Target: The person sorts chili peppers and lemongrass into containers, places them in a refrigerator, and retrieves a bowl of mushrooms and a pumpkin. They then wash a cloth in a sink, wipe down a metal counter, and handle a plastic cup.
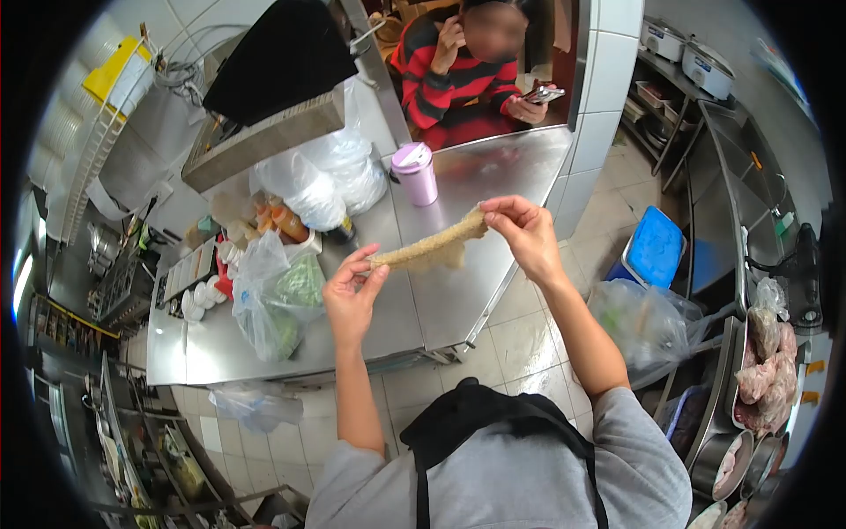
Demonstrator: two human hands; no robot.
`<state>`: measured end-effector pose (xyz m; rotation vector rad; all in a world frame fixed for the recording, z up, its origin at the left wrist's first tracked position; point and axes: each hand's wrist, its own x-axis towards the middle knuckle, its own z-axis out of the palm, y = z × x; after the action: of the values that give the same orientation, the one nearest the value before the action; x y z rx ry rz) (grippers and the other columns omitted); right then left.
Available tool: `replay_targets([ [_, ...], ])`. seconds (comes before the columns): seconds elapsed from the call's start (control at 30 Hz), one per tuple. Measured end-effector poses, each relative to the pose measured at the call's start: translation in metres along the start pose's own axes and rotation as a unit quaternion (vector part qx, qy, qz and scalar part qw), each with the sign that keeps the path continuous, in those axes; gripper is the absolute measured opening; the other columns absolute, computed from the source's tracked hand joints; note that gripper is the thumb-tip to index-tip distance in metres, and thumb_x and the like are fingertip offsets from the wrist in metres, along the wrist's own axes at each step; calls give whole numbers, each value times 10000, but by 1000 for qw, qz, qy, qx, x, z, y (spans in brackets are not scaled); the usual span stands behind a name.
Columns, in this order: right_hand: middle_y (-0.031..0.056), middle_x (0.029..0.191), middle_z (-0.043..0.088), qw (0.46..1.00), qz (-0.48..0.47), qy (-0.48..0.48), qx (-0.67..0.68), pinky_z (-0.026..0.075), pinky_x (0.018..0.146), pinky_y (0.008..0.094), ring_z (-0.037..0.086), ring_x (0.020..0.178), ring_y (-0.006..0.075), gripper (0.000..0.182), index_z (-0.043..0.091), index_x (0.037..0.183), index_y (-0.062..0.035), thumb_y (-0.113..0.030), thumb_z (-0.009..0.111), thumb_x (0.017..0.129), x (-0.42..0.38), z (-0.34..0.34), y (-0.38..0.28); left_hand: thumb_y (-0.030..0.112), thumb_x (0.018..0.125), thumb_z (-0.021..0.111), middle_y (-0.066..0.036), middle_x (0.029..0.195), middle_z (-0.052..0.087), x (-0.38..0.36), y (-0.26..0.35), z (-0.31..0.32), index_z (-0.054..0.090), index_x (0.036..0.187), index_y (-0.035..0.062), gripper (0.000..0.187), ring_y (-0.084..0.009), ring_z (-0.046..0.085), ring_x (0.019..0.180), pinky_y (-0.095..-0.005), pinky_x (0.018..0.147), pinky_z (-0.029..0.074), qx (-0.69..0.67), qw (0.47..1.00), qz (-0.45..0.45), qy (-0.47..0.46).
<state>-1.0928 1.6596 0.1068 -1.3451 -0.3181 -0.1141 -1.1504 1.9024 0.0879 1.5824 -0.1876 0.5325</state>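
Stretched between my two hands is a thin tan breaded cutlet (pixel 432 250) with a rough, crumb-like surface and a ragged lower edge. My left hand (pixel 352 291) pinches its left end between thumb and fingers. The right end, a little higher, is pinched by my right hand (pixel 522 231). The piece hangs in front of me, over the steel counter (pixel 388 309) in this view. A lilac lidded cup (pixel 414 175) stands on the counter beyond it. Left of my left hand lies a clear plastic bag with green vegetables (pixel 295 286).
Several filled plastic bags (pixel 322 181) and bottles (pixel 286 220) crowd the counter's back left. Behind the pass-through, a person in a red and black striped top (pixel 454 70) holds a phone (pixel 542 94). A blue-lidded bin (pixel 654 245) stands right; bagged raw meat (pixel 768 379) sits lower right.
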Motion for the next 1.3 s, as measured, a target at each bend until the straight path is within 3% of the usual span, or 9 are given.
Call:
replay_targets([
  [0.1, 37, 795, 613, 999, 31, -5, -23, 439, 673, 212, 551, 737, 78, 131, 603, 914, 19, -24, 543, 805, -9, 0, 21, 23, 746, 651, -102, 930, 616, -16, -11, -8, 600, 860, -21, 133, -73, 541, 731, -194, 632, 432, -23, 999, -24, -16],
  [0.17, 24, 770, 597, 998, 53, -22, -33, 426, 657, 207, 527, 714, 71, 135, 604, 916, 16, -21, 534, 806, -12, 1, 30, 27, 750, 651, -63, 861, 620, -27, -18, -12, 605, 882, -24, 148, -70, 538, 723, -193, 643, 429, -46, 993, -106, -9],
  [0.37, -24, 682, 516, 992, 75, -92, -29, 417, 606, 205, 481, 667, 55, 288, 570, 1040, -39, 16, 473, 774, -9, 20, 23, 52, 765, 647, -32, 822, 609, -23, -20, -16, 600, 907, -30, 171, -63, 535, 708, -194, 657, 430, -51, 990, -123, 37],
  [0.57, 98, 1026, 449, 966, 75, -176, -176, 442, 590, 234, 522, 635, 93, 415, 541, 1073, -8, 77, 477, 672, 9, 28, 30, 109, 771, 651, -13, 802, 609, -12, -26, -25, 593, 926, -1, 198, -49, 521, 678, -181, 582, 370, -47, 991, -107, 66],
  [0.63, 105, 1083, 454, 975, -18, -130, -177, 455, 625, 237, 536, 647, 105, 421, 543, 1074, -14, 94, 473, 674, 17, 33, 25, 117, 771, 652, -13, 799, 609, -9, -23, -29, 593, 926, 0, 203, -51, 523, 678, -181, 579, 367, -44, 992, -97, 69],
  [0.7, 103, 1055, 515, 979, -15, -121, -161, 460, 661, 230, 552, 677, 110, 370, 560, 1045, -7, 96, 489, 697, 22, 36, 17, 126, 771, 653, -13, 796, 609, -7, -19, -31, 593, 927, 1, 209, -53, 524, 679, -180, 575, 364, -41, 993, -84, 74],
  [0.8, 54, 816, 615, 980, 24, -129, -148, 455, 677, 230, 565, 742, 101, 223, 600, 950, 12, 53, 528, 742, 20, 38, 9, 124, 774, 650, -14, 791, 609, -8, -14, -33, 593, 927, -2, 206, -55, 526, 679, -180, 576, 365, -54, 993, -73, 81],
  [1.2, 59, 834, 589, 956, -129, -95, -244, 445, 692, 253, 557, 740, 136, 165, 630, 828, -11, 28, 503, 729, 32, 44, 41, 28, 761, 641, -36, 811, 598, 7, -32, -38, 581, 899, -25, 159, -63, 538, 715, -181, 660, 434, -86, 986, -124, 76],
  [1.3, 57, 836, 590, 963, -117, -67, -231, 452, 671, 247, 558, 737, 131, 149, 627, 818, 2, 37, 513, 730, 31, 45, 29, 17, 757, 641, -38, 815, 596, 10, -28, -36, 562, 858, -10, 131, -64, 540, 718, -180, 655, 434, -94, 987, -109, 75],
])
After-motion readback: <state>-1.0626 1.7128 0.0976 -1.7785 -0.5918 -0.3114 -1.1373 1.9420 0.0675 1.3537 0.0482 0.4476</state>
